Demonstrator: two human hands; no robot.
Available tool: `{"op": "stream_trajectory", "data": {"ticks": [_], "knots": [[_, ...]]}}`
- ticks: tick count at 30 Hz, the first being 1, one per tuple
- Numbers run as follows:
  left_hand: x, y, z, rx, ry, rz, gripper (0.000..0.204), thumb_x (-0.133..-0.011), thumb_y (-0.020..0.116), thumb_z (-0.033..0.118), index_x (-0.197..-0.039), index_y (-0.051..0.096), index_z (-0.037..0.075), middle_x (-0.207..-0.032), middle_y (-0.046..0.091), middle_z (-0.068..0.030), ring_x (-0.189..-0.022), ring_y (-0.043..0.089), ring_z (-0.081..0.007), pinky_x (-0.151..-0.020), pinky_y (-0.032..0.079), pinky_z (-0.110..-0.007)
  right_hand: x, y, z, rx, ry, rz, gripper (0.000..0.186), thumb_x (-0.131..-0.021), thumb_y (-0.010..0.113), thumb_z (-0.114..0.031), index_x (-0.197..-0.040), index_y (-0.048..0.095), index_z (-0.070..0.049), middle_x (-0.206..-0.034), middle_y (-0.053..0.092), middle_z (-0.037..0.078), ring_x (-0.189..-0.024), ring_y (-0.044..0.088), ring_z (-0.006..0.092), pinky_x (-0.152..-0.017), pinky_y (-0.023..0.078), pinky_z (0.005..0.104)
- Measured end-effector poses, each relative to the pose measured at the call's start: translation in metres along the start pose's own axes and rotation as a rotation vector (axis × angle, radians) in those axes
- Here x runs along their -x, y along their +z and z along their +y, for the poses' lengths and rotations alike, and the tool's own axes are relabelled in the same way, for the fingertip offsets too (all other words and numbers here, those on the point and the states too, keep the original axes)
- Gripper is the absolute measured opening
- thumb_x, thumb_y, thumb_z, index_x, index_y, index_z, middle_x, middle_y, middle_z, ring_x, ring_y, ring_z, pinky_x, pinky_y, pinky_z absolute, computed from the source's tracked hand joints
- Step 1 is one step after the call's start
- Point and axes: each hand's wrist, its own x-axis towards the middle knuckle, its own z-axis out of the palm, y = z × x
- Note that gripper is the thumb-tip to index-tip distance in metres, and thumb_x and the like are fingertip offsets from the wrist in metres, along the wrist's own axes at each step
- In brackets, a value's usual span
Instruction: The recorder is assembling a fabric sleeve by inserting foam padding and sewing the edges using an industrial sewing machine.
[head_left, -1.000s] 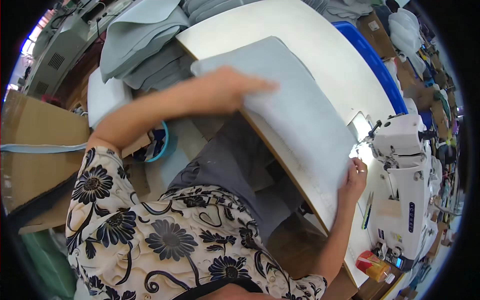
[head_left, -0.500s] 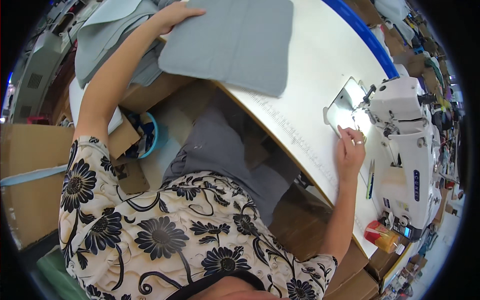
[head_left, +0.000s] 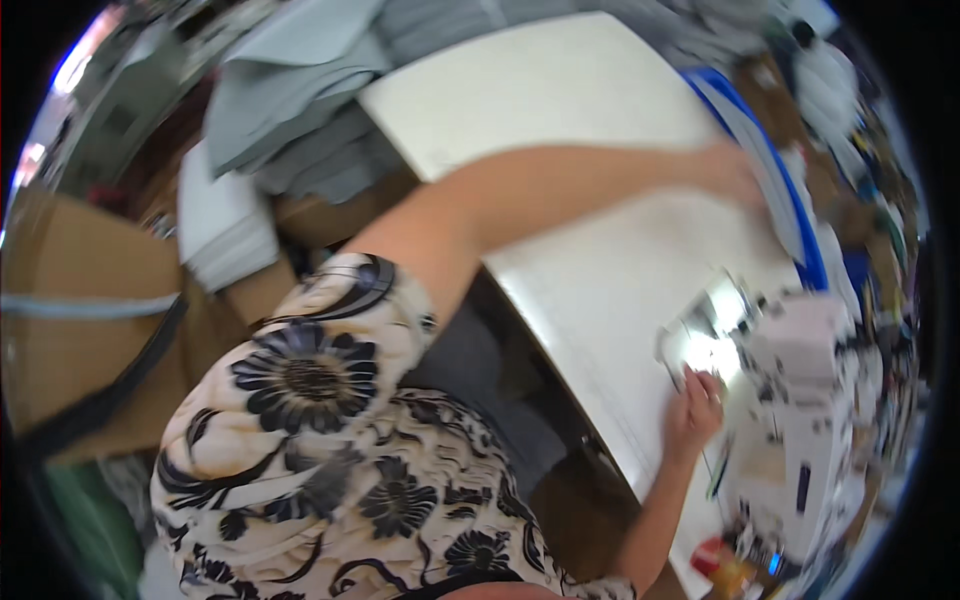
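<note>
Looking down over a black-and-white floral shirt (head_left: 330, 440), I see my left arm stretched far across the white worktable (head_left: 560, 110). My left hand (head_left: 735, 172) lies at the far right edge of that table, just beside a stack of white sheets with a blue border (head_left: 790, 225). The picture is blurred by motion there, so I cannot tell whether the fingers are released or closed on anything; the hand seems to touch the edge of the stack.

My right hand (head_left: 695, 412) sits at the near edge of the table, right by the lit needle area of the white sewing machine (head_left: 800, 400). Its fingers point up toward the bright metal plate (head_left: 700, 335) under the machine head. They look loosely curled, but I cannot tell whether they pinch anything.

A heap of grey fabric pieces (head_left: 300, 110) lies at the far left end of the table, well apart from both hands. Below it, a pile of folded white cloth (head_left: 225, 235) rests beside a brown cardboard box (head_left: 70, 330) on my left. A small red object (head_left: 712, 555) sits near the base of the machine, close to the lower right rim. Grey cloth covers my lap (head_left: 470, 370) under the table edge.
</note>
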Motion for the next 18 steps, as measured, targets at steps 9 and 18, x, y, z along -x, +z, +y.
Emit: {"op": "stream_trajectory", "data": {"ticks": [9, 18], "knots": [[0.234, -0.273, 0.121, -0.461, -0.296, 0.060, 0.028, -0.093, 0.064, 0.024, -0.118, 0.071, 0.015, -0.117, 0.070, -0.0065, -0.108, 0.065, -0.0233, -0.097, 0.049, -0.035, 0.013, 0.009, -0.046, 0.022, -0.053, 0.005, 0.035, -0.079, 0.055, 0.013, -0.106, 0.072, 0.000, -0.092, 0.063, 0.013, -0.079, 0.063, 0.0258, -0.068, 0.052, 0.0340], [0.379, -0.576, 0.114, -1.330, -0.945, -0.175, 0.032, -0.097, 0.050, 0.029, -0.121, 0.060, 0.010, -0.108, 0.067, -0.0186, -0.105, 0.062, -0.0390, -0.092, 0.049, -0.047, 0.034, -0.012, -0.091, 0.050, -0.065, -0.034, 0.029, -0.083, 0.056, 0.010, -0.106, 0.071, 0.002, -0.093, 0.062, 0.015, -0.080, 0.061, 0.0275, -0.070, 0.051, 0.0353]]}}
